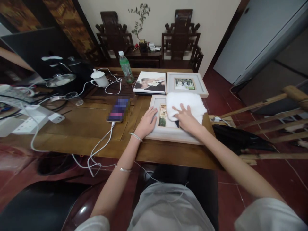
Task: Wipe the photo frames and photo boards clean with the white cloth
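A white picture frame (168, 134) with a small photo lies flat at the near right of the wooden table (79, 128). My left hand (147, 122) rests flat on the frame's left side, fingers stretched out. My right hand (186, 119) presses with spread fingers on a white cloth (190, 102) that covers the frame's upper right part. Neither hand grips anything.
Behind lie a second white frame (186, 84) and an unframed photo print (151, 82). A phone (118, 110) on a white cable, a green water bottle (126, 67), a white cup (99, 78), power strips (31, 120) and cables sit left. Dark wooden chairs (180, 38) stand at the wall.
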`<state>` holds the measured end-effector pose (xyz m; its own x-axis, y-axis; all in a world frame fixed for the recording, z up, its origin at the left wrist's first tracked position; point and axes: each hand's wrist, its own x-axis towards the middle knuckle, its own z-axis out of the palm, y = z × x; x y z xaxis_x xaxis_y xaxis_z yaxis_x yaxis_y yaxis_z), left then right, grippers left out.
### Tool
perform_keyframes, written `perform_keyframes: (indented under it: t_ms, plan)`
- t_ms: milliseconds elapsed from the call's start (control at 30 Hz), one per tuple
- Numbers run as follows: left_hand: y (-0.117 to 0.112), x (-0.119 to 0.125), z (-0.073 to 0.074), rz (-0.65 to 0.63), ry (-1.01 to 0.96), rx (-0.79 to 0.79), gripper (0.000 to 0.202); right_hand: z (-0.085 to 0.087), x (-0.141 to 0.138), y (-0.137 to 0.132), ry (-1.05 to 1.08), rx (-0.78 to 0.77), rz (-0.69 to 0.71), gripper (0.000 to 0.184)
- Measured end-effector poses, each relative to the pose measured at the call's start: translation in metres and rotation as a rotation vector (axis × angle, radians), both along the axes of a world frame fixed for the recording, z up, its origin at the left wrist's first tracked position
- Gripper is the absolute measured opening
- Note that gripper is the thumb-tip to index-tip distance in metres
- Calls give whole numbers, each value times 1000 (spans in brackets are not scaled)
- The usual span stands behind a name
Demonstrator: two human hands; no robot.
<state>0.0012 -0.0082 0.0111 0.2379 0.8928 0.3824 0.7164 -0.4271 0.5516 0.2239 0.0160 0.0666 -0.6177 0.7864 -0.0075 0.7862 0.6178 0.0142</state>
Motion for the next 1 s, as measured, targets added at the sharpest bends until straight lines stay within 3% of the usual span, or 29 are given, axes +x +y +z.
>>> perform_keyframes:
  t_ms: [167, 267, 367, 533, 733, 867, 1000]
  plan:
    - [0, 2, 1, 21, -17, -36, 42, 24, -6, -82, -21, -172, 124, 55]
    - [-3, 3, 5, 17, -62, -43, 45, 32, -11, -104, -15, -190, 181, 51]
    - [-6, 5, 9, 8, -150, -34, 49, 25, -23, -97, 6, -153, 180, 50]
    - [-7, 5, 9, 1, -219, -6, 57, 5, -50, -51, -7, -103, 130, 48]
    - [-6, 3, 6, -25, -220, 21, 59, 3, -72, -2, 6, 23, 31, 49]
    - [-5, 1, 3, -45, -287, 16, 62, 4, -76, -15, -42, -10, -24, 42]
    - [-4, -1, -1, -55, -367, 20, 63, 10, -58, -64, -72, -50, 141, 39]
